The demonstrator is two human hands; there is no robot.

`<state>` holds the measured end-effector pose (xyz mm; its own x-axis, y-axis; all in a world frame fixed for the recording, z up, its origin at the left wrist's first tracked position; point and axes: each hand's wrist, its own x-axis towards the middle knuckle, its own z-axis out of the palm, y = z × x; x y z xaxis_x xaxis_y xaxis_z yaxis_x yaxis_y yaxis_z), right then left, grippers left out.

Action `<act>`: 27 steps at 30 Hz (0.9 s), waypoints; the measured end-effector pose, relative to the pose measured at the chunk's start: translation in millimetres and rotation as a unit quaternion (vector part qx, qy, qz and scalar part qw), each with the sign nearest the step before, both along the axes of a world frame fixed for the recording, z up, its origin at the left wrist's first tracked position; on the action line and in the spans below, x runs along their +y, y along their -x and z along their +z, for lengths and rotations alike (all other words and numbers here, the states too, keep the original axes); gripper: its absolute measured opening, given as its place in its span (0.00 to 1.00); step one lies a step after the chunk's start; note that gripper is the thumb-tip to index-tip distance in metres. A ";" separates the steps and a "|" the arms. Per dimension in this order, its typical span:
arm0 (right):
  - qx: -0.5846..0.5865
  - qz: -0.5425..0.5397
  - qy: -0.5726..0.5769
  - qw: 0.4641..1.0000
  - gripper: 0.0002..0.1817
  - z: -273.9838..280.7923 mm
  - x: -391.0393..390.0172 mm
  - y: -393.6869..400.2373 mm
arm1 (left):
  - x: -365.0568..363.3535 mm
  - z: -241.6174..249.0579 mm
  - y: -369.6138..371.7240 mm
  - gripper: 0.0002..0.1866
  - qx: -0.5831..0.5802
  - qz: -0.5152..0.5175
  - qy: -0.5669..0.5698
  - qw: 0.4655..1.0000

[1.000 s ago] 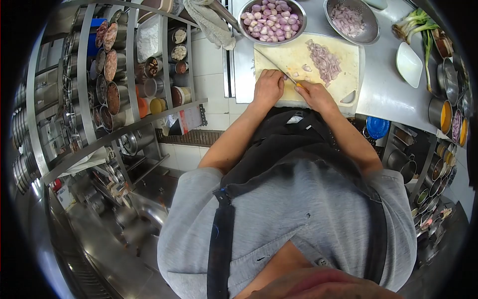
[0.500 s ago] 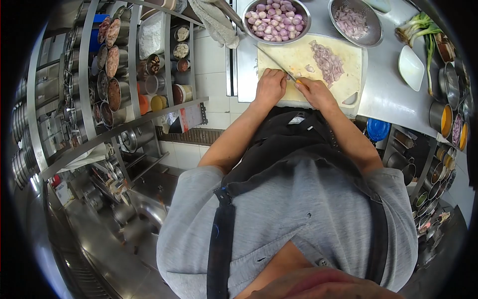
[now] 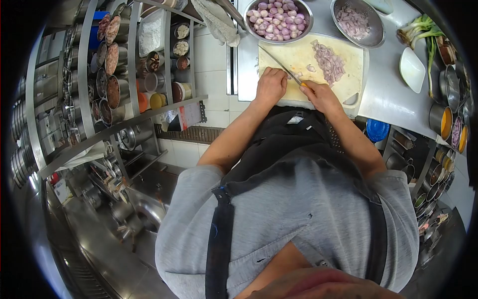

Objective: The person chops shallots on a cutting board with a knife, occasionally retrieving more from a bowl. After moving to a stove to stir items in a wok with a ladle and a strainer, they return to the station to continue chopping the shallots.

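Yellow knife handle [image 3: 302,84], mostly out of sight within right fingers [image 3: 309,92]

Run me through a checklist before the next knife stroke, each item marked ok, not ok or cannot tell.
1. Knife held by its yellow handle in the right hand: ok.
2. Left hand safely clear of the knife: cannot tell; its curled fingertips are close by.
3. Chopped pile apart from the knife: ok.
4. Cutting board secured against slipping: cannot tell; its underside is hidden.
5. Bowl of shallots beyond the board: ok.
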<state>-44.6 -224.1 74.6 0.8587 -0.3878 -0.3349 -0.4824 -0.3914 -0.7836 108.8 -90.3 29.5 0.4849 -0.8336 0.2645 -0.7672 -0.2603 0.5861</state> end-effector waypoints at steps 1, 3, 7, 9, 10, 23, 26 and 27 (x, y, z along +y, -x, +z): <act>-0.004 0.004 -0.001 1.000 0.19 -0.1 0.5 2.1 | 0.8 0.1 0.4 0.03 0.001 0.000 -0.001 1.000; -0.008 0.006 -0.001 1.000 0.19 -7.6 -0.6 0.6 | -0.1 0.3 0.7 0.04 -0.001 0.004 0.002 1.000; -0.032 0.018 0.033 0.999 0.19 -24.3 3.2 -10.2 | 0.1 -0.8 -0.3 0.04 -0.005 0.002 -0.005 1.000; -0.030 0.005 0.034 0.999 0.19 -15.6 1.7 -8.5 | -1.3 -0.2 0.3 0.03 -0.003 0.006 0.006 1.000; -0.018 -0.007 0.011 1.000 0.19 -8.7 1.0 -4.1 | -1.3 0.0 0.2 0.03 -0.003 0.007 0.007 1.000; -0.010 -0.023 -0.011 1.000 0.19 -15.6 4.0 -4.3 | -1.8 -1.6 -0.8 0.03 -0.003 0.005 0.008 1.000; -0.049 -0.035 -0.028 0.998 0.17 -19.6 4.9 5.2 | -0.6 -3.0 0.2 0.03 0.000 0.006 0.009 1.000; -0.060 -0.036 -0.031 0.997 0.16 -16.9 4.8 4.4 | -1.3 -2.9 0.4 0.03 -0.004 0.007 0.016 1.000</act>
<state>-49.0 -219.3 57.7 0.8651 -0.4312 -0.2563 -0.4084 -0.3087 -0.8590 108.5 -91.6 26.7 0.4949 -0.8176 0.2943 -0.7684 -0.2535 0.5876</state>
